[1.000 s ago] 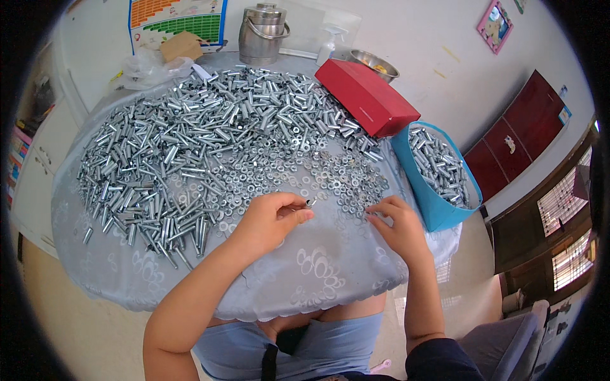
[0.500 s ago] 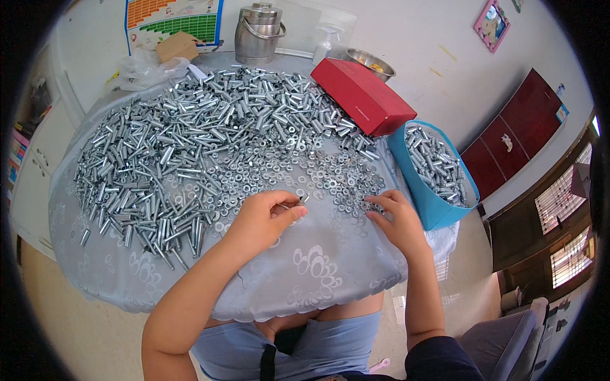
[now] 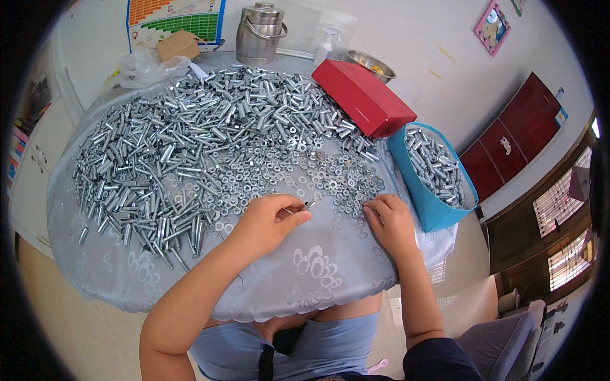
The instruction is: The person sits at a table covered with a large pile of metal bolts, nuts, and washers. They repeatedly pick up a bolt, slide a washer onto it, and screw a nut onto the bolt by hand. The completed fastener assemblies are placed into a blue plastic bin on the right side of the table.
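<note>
My left hand (image 3: 272,219) is closed in a pinch above the front of the pile. A short metal bolt (image 3: 310,204) pokes out past its thumb and forefinger; the rest is hidden in the fingers. To the right, my right hand (image 3: 390,221) is lowered to the edge of the spread of nuts and washers (image 3: 343,184). Its fingers are bent and drawn together, and whatever lies between the tips is hidden. Behind and left of both hands spreads a large heap of silver metal sleeves and bolts (image 3: 171,133).
A blue fabric bin (image 3: 438,219) full of metal sleeves stands at the table's right edge. A red box (image 3: 365,98) lies beside it. Toward the back are a steel pot (image 3: 259,38), spray bottle (image 3: 324,49), metal bowl (image 3: 375,65) and plastic bag (image 3: 143,68). A grey patterned cloth (image 3: 305,273) covers the table.
My right hand's fingers have closed together at the edge of the nuts, where thumb and fingers were apart. My left hand has shifted slightly right with the bolt.
</note>
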`<control>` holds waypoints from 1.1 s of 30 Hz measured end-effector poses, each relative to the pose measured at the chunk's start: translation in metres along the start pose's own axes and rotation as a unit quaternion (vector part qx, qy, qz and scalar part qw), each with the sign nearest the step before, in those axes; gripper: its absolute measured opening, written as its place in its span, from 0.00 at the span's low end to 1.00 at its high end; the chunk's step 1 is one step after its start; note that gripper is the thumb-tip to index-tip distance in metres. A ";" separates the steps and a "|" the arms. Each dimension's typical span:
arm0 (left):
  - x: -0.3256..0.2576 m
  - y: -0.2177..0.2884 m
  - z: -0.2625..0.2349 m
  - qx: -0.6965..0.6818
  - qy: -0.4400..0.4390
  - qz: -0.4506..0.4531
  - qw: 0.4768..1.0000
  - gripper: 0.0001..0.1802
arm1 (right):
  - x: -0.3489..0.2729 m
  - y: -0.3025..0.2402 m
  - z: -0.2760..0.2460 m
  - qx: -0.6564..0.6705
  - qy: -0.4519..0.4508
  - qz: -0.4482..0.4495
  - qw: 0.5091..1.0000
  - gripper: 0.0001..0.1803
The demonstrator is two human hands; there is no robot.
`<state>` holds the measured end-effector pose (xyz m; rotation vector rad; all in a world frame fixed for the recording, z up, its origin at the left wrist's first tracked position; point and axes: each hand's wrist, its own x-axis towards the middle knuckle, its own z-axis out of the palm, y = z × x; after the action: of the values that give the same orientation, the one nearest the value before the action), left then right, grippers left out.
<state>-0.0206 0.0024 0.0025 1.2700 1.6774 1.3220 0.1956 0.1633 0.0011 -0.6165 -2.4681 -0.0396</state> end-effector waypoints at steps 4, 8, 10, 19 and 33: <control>0.000 0.003 -0.001 0.002 -0.006 -0.003 1.000 0.17 | 0.004 0.002 -0.001 0.057 -0.008 0.021 0.998 0.06; 0.000 -0.001 0.000 -0.016 0.003 0.001 1.000 0.17 | 0.016 0.009 -0.010 0.084 -0.071 -0.009 0.994 0.07; 0.001 0.000 0.000 -0.015 0.005 0.000 1.000 0.17 | 0.019 0.011 -0.008 0.096 -0.081 -0.023 0.992 0.07; -0.001 0.000 0.007 0.010 0.008 0.010 1.000 0.17 | 0.009 0.013 0.004 0.102 -0.019 -0.007 0.995 0.06; -0.006 0.007 0.019 0.019 -0.040 0.031 0.999 0.16 | 0.011 0.015 0.007 0.050 0.003 -0.001 0.999 0.04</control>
<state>0.0008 0.0029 0.0029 1.3893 1.6255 1.2647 0.1911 0.1826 -0.0003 -0.5701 -2.4487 0.0805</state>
